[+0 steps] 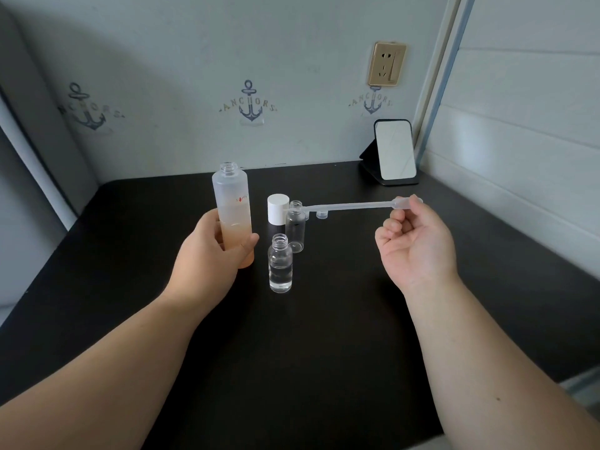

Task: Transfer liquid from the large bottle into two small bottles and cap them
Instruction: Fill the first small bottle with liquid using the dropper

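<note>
On the black table point(324, 319), the left hand point(207, 254) wraps its grip around the uncapped large bottle point(232, 203), standing upright and partly full. The right hand point(415, 241) pinches the bulb of the pipette point(350, 206), its tip at the mouth of the empty far small bottle point(296, 227); the near small bottle point(280, 264) already holds liquid. Recommended: centre the tip inside the neck, then squeeze slowly to avoid spillage.

Place: a home, likely a bedroom corner.
Walls: anchor-print wallpaper point(248, 102), gold wall socket point(387, 64).
Furnishing: black desk point(324, 336) in the corner, small folding mirror point(395, 154) propped at the back.
</note>
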The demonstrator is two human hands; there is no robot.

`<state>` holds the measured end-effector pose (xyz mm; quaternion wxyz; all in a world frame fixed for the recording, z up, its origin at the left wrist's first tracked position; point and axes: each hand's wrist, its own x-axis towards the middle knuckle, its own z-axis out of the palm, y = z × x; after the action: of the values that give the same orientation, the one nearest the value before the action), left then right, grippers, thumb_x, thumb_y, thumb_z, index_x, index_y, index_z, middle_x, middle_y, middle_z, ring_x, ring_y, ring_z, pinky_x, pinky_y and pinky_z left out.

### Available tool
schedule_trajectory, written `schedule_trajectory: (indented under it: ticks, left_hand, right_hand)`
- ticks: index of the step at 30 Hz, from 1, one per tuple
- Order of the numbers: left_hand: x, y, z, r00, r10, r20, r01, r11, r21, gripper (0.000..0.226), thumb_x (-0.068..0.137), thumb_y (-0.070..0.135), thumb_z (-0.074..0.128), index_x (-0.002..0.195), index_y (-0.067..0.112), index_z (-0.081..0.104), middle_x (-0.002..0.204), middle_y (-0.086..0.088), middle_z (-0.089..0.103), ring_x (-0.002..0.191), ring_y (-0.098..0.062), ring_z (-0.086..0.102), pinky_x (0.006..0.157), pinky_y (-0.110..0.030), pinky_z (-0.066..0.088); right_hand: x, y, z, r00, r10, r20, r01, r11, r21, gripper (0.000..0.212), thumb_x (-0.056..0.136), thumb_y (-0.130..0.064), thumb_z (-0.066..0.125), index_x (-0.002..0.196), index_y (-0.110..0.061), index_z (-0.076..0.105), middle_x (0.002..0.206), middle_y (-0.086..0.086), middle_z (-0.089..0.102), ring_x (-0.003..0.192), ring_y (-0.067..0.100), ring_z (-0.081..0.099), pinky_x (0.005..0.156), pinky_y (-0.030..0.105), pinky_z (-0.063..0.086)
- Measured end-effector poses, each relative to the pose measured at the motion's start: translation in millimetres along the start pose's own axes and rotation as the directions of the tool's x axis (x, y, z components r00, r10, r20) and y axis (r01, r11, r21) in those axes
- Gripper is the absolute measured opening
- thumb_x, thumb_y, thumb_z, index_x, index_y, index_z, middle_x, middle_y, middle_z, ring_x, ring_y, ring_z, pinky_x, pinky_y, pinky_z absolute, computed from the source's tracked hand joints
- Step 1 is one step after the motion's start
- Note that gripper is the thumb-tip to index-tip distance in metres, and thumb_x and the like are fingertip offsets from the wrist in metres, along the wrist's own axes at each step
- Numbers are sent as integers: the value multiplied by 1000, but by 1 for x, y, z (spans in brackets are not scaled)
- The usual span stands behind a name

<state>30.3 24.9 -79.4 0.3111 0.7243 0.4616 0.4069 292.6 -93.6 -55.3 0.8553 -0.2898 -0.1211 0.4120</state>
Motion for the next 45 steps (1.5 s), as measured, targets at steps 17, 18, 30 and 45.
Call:
schedule_trajectory:
  ticks: [17,18,30,45]
  left_hand:
    - [-11,15,-8,988,156,21,-156,987,42,48,87,31,75,110,63,48,100,48,52,96,20,50,71,-18,40]
    - [-10,14,-7,988,153,13,-154,987,48,49,87,31,75,115,59,47,99,46,53,97,19,49,72,-17,39]
    - [-7,8,-8,979,200,-32,-191,966,175,43,85,28,74,121,46,58,100,25,53,96,9,48,74,-11,33]
    - [-8,4,-6,962,271,-34,-250,925,287,55,82,19,81,133,28,63,114,10,58,112,-23,51,95,-31,38]
  right_hand:
    - [-1,0,3,998,-16,57,16,1000,9,31,100,-20,64,75,-11,81,71,-1,65,59,10,59,55,20,47]
    - [-1,0,3,998,-18,57,18,1000,4,30,99,-20,65,75,-11,81,71,-1,66,59,10,59,56,20,47]
    - [-1,-2,2,996,-87,-1,87,992,-87,28,97,-15,68,71,-13,79,71,-3,64,61,9,55,57,20,44]
    - [-5,2,4,985,-122,124,140,979,-148,17,94,-9,67,80,-10,76,77,2,68,65,11,54,61,20,47]
